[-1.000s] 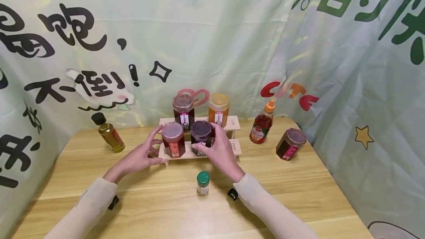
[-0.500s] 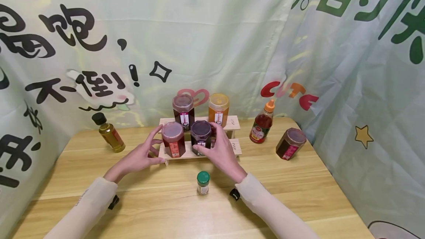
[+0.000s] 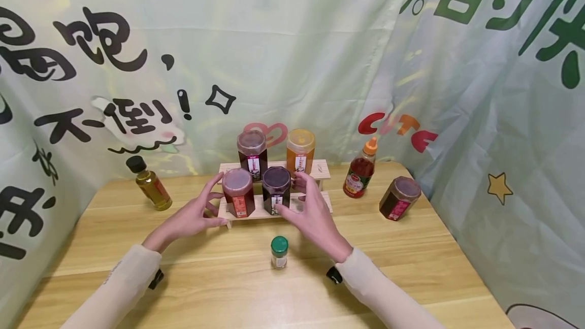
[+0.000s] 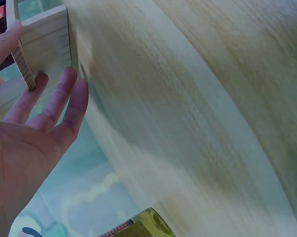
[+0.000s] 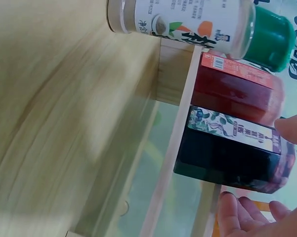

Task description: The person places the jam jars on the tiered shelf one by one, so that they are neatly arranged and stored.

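A two-tier wooden rack point(image 3: 256, 212) holds hexagonal jars. On its front step, a red jar point(image 3: 237, 193) stands left of a dark purple jar point(image 3: 276, 191). Behind them are another dark jar point(image 3: 252, 155) and an amber jar point(image 3: 300, 151). My left hand point(image 3: 194, 212) touches the rack's left end with spread, relaxed fingers; the side panel point(image 4: 47, 37) lies between thumb and fingers. My right hand point(image 3: 315, 212) is spread beside the front dark jar. In the right wrist view its thumb point(image 5: 292, 132) is by the jar's lid and its other fingers stand apart.
A green-capped shaker point(image 3: 280, 252) stands before the rack. An oil bottle point(image 3: 153, 187) is at left. A red sauce bottle point(image 3: 359, 171) and a dark hexagonal jar point(image 3: 400, 198) stand at right. A printed cloth point(image 3: 292, 65) hangs behind the table.
My right hand has let go of the front dark purple jar and drawn back slightly right and toward me. The jar stays on the front step. My left hand has not visibly moved.
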